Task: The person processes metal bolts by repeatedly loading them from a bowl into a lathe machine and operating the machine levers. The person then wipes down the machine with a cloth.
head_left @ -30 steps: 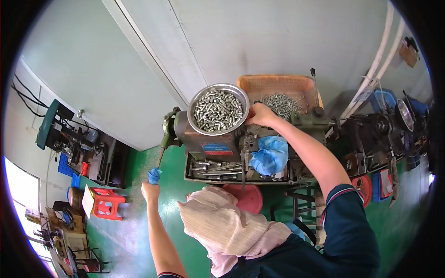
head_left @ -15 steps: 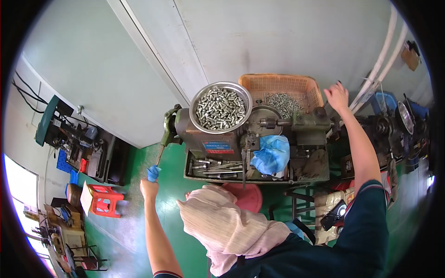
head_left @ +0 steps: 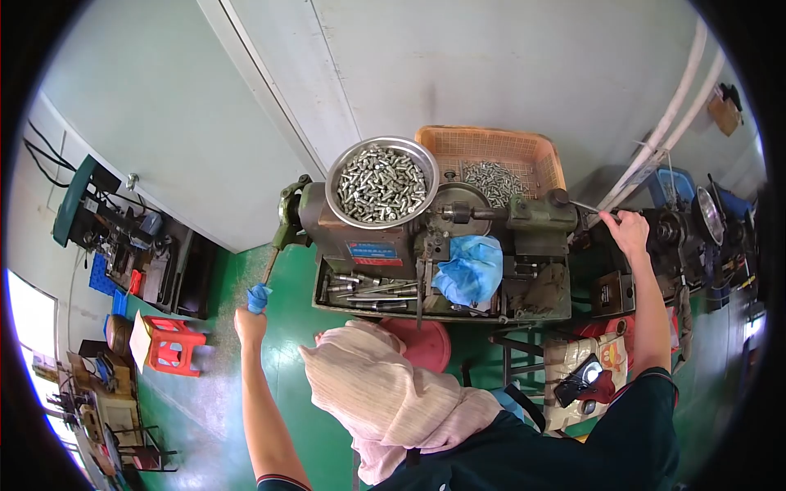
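My left hand [head_left: 250, 325] is closed around the lower end of a long lever [head_left: 271, 263], just below its blue wrapping [head_left: 259, 298]. That lever hangs from the left end of a small green bench lathe [head_left: 360, 237]. At the lathe's right end, my right hand [head_left: 629, 232] grips the outer end of a thin metal handle [head_left: 583, 205] beside the tailstock [head_left: 542, 214]. A chuck [head_left: 461, 213] faces left from the tailstock. On the headstock stands a steel bowl [head_left: 331, 195] full of small metal parts [head_left: 385, 184].
An orange plastic basket [head_left: 540, 147] behind the lathe holds more small metal pieces [head_left: 495, 182]. A blue cloth [head_left: 468, 272] hangs at the lathe's front, above a tray [head_left: 524, 311] with tools [head_left: 372, 293]. A red stool [head_left: 176, 344] stands left; another machine [head_left: 675, 229] stands right.
My right hand has come down from above the lathe's right end and closed on the metal handle there. My left hand stays on the lever. The view has shifted slightly.
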`<state>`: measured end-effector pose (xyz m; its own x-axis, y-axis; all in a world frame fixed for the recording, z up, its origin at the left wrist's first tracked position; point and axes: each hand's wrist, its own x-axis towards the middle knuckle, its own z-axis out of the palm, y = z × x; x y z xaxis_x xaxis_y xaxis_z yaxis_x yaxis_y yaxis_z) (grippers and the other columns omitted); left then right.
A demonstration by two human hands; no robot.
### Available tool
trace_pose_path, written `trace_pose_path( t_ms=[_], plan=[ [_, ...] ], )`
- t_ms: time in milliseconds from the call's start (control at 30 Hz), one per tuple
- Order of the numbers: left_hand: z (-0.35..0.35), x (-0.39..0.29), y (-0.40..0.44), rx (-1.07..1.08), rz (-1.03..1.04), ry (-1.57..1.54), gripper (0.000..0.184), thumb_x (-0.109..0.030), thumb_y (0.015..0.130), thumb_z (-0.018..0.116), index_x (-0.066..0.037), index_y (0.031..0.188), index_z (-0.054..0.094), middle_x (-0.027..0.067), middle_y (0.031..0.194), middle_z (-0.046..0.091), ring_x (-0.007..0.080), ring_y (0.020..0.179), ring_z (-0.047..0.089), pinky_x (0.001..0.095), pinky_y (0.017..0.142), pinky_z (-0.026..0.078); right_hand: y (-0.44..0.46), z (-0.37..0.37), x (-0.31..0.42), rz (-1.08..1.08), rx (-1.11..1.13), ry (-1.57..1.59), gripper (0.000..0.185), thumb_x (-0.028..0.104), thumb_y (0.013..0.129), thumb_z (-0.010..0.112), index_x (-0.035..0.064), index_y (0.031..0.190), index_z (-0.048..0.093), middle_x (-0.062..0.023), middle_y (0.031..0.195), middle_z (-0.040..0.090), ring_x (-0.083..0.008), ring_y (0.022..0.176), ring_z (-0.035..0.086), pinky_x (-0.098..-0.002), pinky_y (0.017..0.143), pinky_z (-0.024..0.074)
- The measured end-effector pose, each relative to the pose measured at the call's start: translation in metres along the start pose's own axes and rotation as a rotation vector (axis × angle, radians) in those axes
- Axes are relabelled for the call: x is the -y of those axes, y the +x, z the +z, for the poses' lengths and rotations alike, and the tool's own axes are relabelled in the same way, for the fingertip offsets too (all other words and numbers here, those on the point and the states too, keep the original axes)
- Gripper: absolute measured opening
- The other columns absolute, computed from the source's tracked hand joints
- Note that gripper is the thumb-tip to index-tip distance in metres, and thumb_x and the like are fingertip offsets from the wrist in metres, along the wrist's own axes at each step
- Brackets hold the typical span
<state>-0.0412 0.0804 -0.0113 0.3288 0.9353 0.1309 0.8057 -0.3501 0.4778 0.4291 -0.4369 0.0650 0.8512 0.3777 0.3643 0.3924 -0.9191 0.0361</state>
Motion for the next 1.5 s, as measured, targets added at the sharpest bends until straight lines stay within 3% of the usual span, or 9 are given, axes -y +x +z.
trace_pose_path(
  t_ms=[267,733,800,900,933,1000,1167,1333,1500],
  plan=[
    [0.0,-0.003,0.001,0.009,-0.008,0.008,0.013,-0.009,0.061,0.054,-0.003,0.071,0.061,0.0213,0.067,0.057,0.035,0.069,0.057,0.0378,0.062,0.043,-0.005,-0.002,0.005,0.019,-0.022,-0.038,0.057,0.056,0.07,0.049,0.0014,0.054,0.055,-0.0187,0.058,0.054,-0.0345,0.06,0.054,-0.0415,0.057,0.0428],
    [0.002,-0.001,0.001,-0.015,-0.019,-0.001,0.013,-0.01,0.06,0.057,-0.002,0.07,0.061,0.0201,0.065,0.057,0.0339,0.068,0.057,0.0376,0.063,0.043,-0.007,-0.005,0.007,0.094,0.09,-0.049,0.063,0.061,0.07,0.043,-0.0001,0.069,0.061,-0.0186,0.066,0.058,-0.0336,0.067,0.056,-0.0392,0.063,0.0434],
    [0.007,0.008,0.004,-0.013,-0.017,0.001,0.012,-0.009,0.06,0.056,-0.003,0.07,0.061,0.0199,0.065,0.057,0.0335,0.068,0.057,0.0373,0.063,0.043,-0.006,0.001,0.006,0.108,0.1,-0.034,0.059,0.057,0.07,0.048,-0.0005,0.065,0.06,-0.018,0.065,0.057,-0.0334,0.067,0.055,-0.0399,0.062,0.0427],
    [0.009,0.012,0.005,-0.018,0.021,0.016,0.013,-0.007,0.061,0.053,-0.002,0.07,0.061,0.0173,0.061,0.058,0.0267,0.062,0.059,0.0335,0.059,0.043,0.001,0.01,0.006,0.006,-0.208,0.066,0.039,0.042,0.064,0.063,0.0034,0.068,0.057,-0.0103,0.074,0.052,-0.027,0.081,0.049,-0.0377,0.07,0.0393],
    [0.007,0.008,0.003,-0.018,0.021,0.017,0.013,-0.007,0.061,0.053,-0.002,0.07,0.061,0.0173,0.061,0.058,0.0267,0.062,0.059,0.0335,0.059,0.043,0.011,0.013,0.013,0.006,-0.208,0.067,0.039,0.042,0.064,0.063,0.0034,0.068,0.057,-0.0103,0.074,0.052,-0.027,0.081,0.049,-0.0377,0.07,0.0393],
    [0.002,-0.001,0.0,-0.003,-0.008,-0.006,0.013,-0.008,0.061,0.055,-0.004,0.07,0.062,0.0201,0.065,0.057,0.0334,0.067,0.058,0.0369,0.061,0.043,0.035,0.026,0.029,-0.044,-0.63,-0.011,0.033,0.034,0.061,0.067,0.0063,0.075,0.056,-0.0069,0.078,0.053,-0.0256,0.086,0.047,-0.0369,0.073,0.0377],
    [0.003,0.006,0.003,0.006,-0.011,-0.018,0.013,-0.008,0.061,0.054,-0.005,0.07,0.062,0.0201,0.065,0.057,0.0331,0.067,0.058,0.0362,0.061,0.043,0.072,0.04,0.159,-0.19,-0.451,0.412,0.021,0.015,0.058,0.066,0.0106,0.076,0.057,-0.007,0.079,0.056,-0.0256,0.085,0.05,-0.0378,0.073,0.0396],
    [0.003,0.01,0.004,0.046,0.002,-0.036,0.013,-0.007,0.061,0.053,-0.006,0.069,0.063,0.0192,0.064,0.057,0.0317,0.064,0.058,0.035,0.06,0.043,0.058,0.045,0.265,-0.373,0.481,0.91,0.015,0.015,0.057,0.062,0.0074,0.069,0.061,-0.0114,0.071,0.06,-0.0241,0.071,0.058,-0.0325,0.067,0.0452],
    [0.008,0.009,0.001,0.012,-0.015,-0.059,0.013,-0.007,0.061,0.052,-0.006,0.068,0.063,0.0187,0.063,0.057,0.0312,0.063,0.058,0.0348,0.059,0.043,0.046,0.064,0.286,-0.372,0.597,0.986,0.021,0.017,0.056,0.061,0.0027,0.072,0.06,-0.0115,0.07,0.06,-0.0238,0.07,0.058,-0.0316,0.065,0.0446]
  ],
)
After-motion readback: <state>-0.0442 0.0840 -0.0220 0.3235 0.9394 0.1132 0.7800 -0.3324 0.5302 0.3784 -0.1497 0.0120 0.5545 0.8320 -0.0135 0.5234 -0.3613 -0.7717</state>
